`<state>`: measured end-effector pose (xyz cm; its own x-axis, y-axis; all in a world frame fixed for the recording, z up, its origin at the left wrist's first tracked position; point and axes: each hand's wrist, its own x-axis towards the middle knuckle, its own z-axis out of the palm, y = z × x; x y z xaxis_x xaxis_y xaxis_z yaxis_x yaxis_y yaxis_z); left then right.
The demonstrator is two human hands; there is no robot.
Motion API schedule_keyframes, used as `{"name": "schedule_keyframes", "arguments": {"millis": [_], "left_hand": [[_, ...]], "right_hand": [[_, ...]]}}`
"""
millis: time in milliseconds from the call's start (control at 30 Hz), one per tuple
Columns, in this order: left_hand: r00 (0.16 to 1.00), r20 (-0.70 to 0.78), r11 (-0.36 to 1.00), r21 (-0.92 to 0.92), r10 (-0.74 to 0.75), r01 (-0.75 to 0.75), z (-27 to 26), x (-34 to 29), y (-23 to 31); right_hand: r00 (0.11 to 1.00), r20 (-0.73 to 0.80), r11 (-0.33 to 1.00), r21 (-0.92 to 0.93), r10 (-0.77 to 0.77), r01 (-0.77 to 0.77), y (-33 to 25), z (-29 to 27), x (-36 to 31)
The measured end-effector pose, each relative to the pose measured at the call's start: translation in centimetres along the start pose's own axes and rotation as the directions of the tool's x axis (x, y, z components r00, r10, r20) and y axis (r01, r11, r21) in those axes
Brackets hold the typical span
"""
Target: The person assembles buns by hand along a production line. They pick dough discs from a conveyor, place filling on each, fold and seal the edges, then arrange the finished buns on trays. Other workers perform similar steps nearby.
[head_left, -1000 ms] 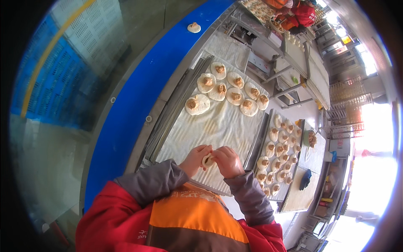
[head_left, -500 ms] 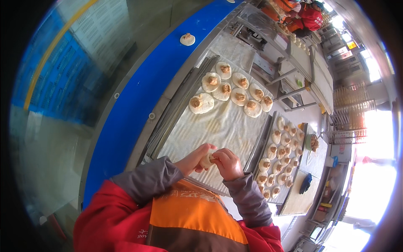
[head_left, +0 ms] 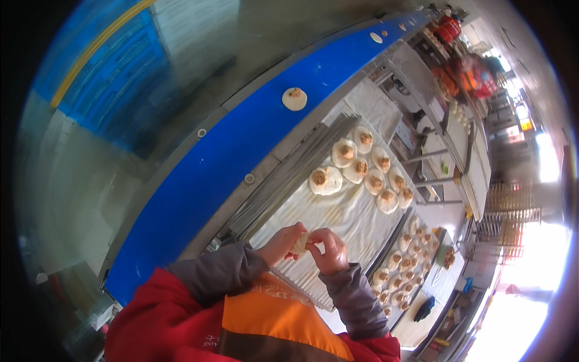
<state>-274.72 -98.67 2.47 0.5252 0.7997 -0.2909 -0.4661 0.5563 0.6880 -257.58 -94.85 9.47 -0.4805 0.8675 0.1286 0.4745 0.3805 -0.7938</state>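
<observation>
Between my two hands a small pale bun of dough (head_left: pixel 300 242) is held above the near end of a cloth-lined tray (head_left: pixel 325 226). My left hand (head_left: pixel 280 244) cups it from the left, fingers curled round it. The fingers of my right hand (head_left: pixel 329 250) pinch the dough's edge from the other side. Any filling in this piece is hidden by my fingers. On the far part of the tray lie several flat dough rounds (head_left: pixel 326 180), each topped with a lump of brown filling (head_left: pixel 319 178).
To the left runs a blue conveyor belt (head_left: pixel 229 151) carrying a filled dough round (head_left: pixel 294 99). A second tray of filled rounds (head_left: pixel 407 262) stands at the right, near a bowl of filling (head_left: pixel 447 256) and a dark blue glove (head_left: pixel 424 309). Other people (head_left: pixel 467 77) are at the far right.
My view has swung left, so the belt and trays sit lower and further right. Both hands keep hold of the dough bun, my right fingers still pinching its edge.
</observation>
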Motion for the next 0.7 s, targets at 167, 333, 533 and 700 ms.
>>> {"name": "schedule_keyframes", "arguments": {"millis": [167, 333, 533, 700], "left_hand": [[0.984, -0.169, 0.94, -0.321, 0.062, -0.114, -4.0, -2.1, 0.2], [0.93, -0.311, 0.839, -0.438, 0.196, -0.323, -10.8, -4.5, 0.1], [0.876, -0.437, 0.84, -0.382, 0.204, -0.386, -14.7, -8.2, 0.1], [0.845, -0.516, 0.803, -0.44, 0.139, -0.401, -15.6, -9.5, -1.4]], "right_hand": [[0.952, 0.243, 0.979, -0.035, -0.187, 0.201, 1.0, 3.8, 4.4], [0.828, 0.524, 0.761, 0.448, 0.2, -0.468, 4.2, 9.7, 15.1], [0.969, 0.021, 0.912, -0.343, 0.246, -0.224, 12.0, 16.7, 32.3], [0.936, 0.278, 0.974, -0.132, 0.217, -0.186, 13.1, 20.1, 30.7]]}}
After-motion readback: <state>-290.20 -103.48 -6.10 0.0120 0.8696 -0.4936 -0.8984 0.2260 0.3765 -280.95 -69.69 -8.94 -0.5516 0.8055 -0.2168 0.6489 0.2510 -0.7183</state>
